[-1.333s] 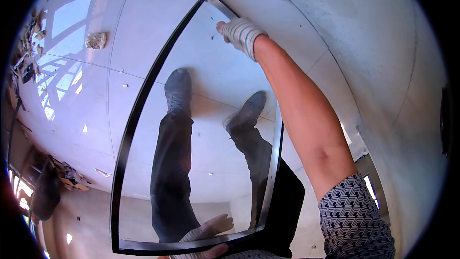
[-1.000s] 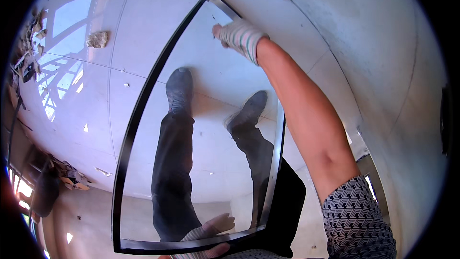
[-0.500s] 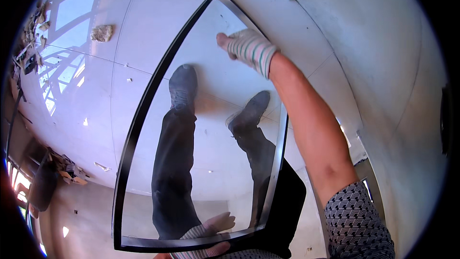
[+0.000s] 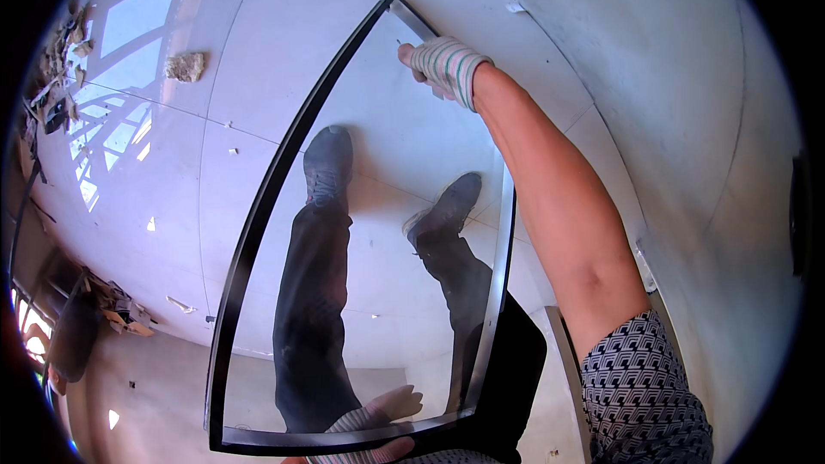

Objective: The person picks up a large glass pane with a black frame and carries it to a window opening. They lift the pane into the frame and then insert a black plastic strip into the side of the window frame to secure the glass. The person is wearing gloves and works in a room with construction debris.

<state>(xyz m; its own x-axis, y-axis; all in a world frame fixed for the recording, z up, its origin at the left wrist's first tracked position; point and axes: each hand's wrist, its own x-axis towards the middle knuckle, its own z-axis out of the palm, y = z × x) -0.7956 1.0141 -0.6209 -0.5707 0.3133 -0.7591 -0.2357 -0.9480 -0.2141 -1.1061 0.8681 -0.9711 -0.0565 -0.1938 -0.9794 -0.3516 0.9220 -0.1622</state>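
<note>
A glass panel in a dark frame [image 4: 255, 223] stands tilted in front of me, its narrow-looking corner pointing away. My left hand [image 4: 391, 449], in a striped glove with bare fingertips, grips the lower rail; a gloved hand shape also shows in the glass just above. My right hand [image 4: 445, 67], in a matching glove, is at the far right rail, partly over the glass. Its fingers are pressed together, with a tiny dark tip beside the thumb; what they hold is hidden. Dark trouser legs and shoes [image 4: 328, 159] show within the glass.
A rough stone chunk [image 4: 186, 67] lies on the glossy tiled floor at upper left, near rubble [image 4: 64, 77] along the far left. Cardboard scraps [image 4: 129, 316] sit at lower left. A pale wall [image 4: 687, 77] rises on the right.
My right hand has shifted slightly up and left along the far rail, nearer the frame's far corner. That corner sits a little lower in view. My left hand keeps its grip.
</note>
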